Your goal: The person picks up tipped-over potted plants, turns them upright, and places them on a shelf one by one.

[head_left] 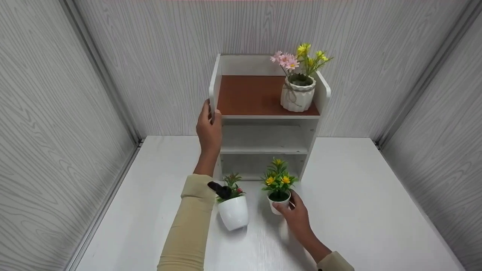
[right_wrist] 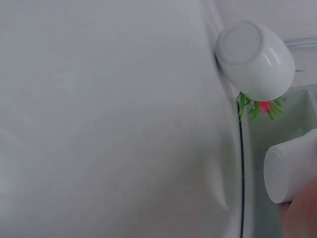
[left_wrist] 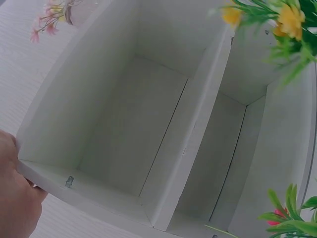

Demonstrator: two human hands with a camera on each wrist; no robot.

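My left hand (head_left: 210, 131) grips the left side panel of a white shelf (head_left: 263, 137), its thumb at the front edge and its fingers on the outside. The left wrist view shows that hand (left_wrist: 17, 191) at the panel's corner. Below the shelf's front, my right hand (head_left: 299, 218) holds a small potted plant (head_left: 278, 184) with yellow flowers, thumb and fingers round its white pot (right_wrist: 285, 171). To the left of it, a rounder white pot (head_left: 233, 214) with green leaves and a red flower stands on the table, tilted in the head view.
On the shelf's brown top, at the right, stands a ribbed white pot (head_left: 297, 98) of pink and yellow flowers. Two compartments lie below that top. A black piece (head_left: 220, 190) by the left sleeve overlaps the red-flowered plant. Wood-grain walls (head_left: 425, 94) enclose the white table (head_left: 357, 195).
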